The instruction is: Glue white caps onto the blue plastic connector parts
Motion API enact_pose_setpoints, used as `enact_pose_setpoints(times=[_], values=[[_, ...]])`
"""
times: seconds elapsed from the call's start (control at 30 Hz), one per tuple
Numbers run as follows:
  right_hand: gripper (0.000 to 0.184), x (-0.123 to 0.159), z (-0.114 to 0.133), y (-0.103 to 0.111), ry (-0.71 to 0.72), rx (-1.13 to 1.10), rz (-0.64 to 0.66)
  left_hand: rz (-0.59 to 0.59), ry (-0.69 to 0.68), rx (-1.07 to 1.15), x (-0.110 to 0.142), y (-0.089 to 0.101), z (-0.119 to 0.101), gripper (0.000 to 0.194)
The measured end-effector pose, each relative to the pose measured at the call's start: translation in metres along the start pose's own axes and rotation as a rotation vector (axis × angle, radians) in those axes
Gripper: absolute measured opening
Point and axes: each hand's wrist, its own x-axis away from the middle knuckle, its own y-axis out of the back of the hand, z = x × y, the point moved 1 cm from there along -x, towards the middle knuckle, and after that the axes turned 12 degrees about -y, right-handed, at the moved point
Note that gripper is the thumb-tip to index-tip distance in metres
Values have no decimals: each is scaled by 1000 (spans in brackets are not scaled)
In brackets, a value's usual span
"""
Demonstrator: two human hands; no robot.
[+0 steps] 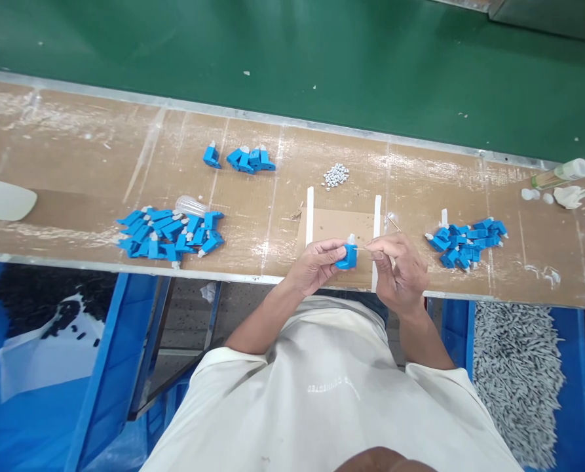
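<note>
My left hand [319,265] pinches a small blue plastic piece [346,258] with a whitish tip pointing up, just above the table's near edge. My right hand [399,269] is closed on a thin wooden stick [361,249]. The stick's end reaches the right side of the blue piece; whether it goes into it I cannot tell. Another thin stick [394,223] shows just behind my right hand, partly hidden. Beneath the hands lies a cardboard sheet [344,226] with white tape strips [310,213] along its sides.
Similar blue pieces lie in a left heap [171,236], a right heap [466,242] and a far group [250,159]. Small grey bits [336,176] sit beyond the cardboard. A clear cup [190,206] touches the left heap. A stick container [562,172] lies far right. Blue bins [110,354] flank me.
</note>
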Motion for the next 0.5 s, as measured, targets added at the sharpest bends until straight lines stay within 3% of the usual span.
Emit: enact_pose_setpoints(times=[0.2,0.4,0.5], values=[[16,2,-9,3,-325,-213,-167,-23,8,40,0,6,-8,31],[20,8,-32,-10,-282,-15,100,-119,-19,99,1,18,-19,18],[26,12,-41,-16,-251,71,159,-179,-15,120,1,25,-22,13]])
